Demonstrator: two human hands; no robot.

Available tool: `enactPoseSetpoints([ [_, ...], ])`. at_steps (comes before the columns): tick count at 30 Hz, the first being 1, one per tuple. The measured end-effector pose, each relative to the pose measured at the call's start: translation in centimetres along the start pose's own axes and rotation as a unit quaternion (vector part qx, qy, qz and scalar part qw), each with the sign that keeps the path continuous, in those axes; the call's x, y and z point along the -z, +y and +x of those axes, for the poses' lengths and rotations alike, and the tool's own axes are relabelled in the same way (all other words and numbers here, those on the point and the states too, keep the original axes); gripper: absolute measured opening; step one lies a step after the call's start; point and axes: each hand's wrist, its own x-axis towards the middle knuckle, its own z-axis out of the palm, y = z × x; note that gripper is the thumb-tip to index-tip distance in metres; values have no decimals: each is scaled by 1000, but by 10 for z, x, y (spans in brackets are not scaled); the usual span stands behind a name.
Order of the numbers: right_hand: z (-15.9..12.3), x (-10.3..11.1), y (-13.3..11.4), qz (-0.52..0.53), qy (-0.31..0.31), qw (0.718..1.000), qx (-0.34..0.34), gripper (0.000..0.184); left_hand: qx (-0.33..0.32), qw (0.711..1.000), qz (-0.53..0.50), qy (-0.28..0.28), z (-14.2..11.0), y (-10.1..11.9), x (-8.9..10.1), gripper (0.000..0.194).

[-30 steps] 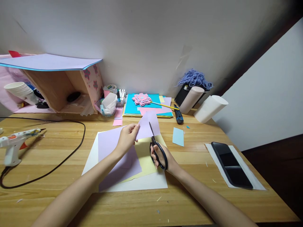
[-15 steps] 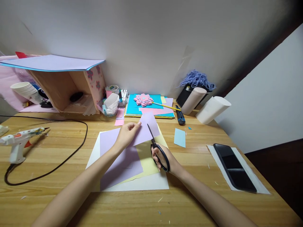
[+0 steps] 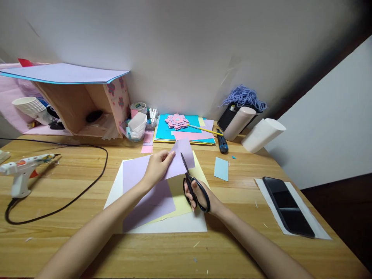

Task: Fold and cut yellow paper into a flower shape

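My left hand (image 3: 157, 167) pinches a small lilac paper piece (image 3: 180, 158) and holds it up over the desk. Gripped in my right hand (image 3: 200, 195) are black scissors (image 3: 193, 186), whose blades reach into the lower edge of that piece. Beneath both hands lie a larger lilac sheet (image 3: 145, 193), a pale yellow sheet (image 3: 183, 195) and a white sheet (image 3: 174, 223), stacked on the wooden desk (image 3: 87, 248).
A glue gun (image 3: 23, 166) with a black cord (image 3: 87, 182) lies at the left. A phone (image 3: 287, 205) rests on white paper at the right. A light blue scrap (image 3: 221, 168), a coloured paper stack with a pink flower (image 3: 177, 122), a utility knife (image 3: 223, 143) and rolls (image 3: 261, 133) sit behind.
The scissors have shifted slightly along the edge of the lilac piece and the handles look a bit wider apart. The left hand keeps its hold with little movement.
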Motion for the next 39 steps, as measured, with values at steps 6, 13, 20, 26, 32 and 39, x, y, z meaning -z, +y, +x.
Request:
enactPoseSetpoints([
  [6,1,-3,5,5,14,1000,6,61,9,1000,-3,-6,-3,1,-4,40],
  [13,0,-5,2,23,30,999,4,54,24,1000,-18,-6,-3,1,-4,40],
  [20,-1,-4,5,0,60,998,9,48,33,999,-34,-8,-3,1,-4,39],
  [26,0,-7,1,-20,45,999,8,59,47,997,-57,-36,-4,4,-4,40],
  [32,-2,-6,2,-47,60,997,24,52,50,996,-48,-57,-6,3,-7,40],
  [39,-1,-3,8,-44,61,997,32,42,52,996,-46,-61,-5,3,-7,40],
])
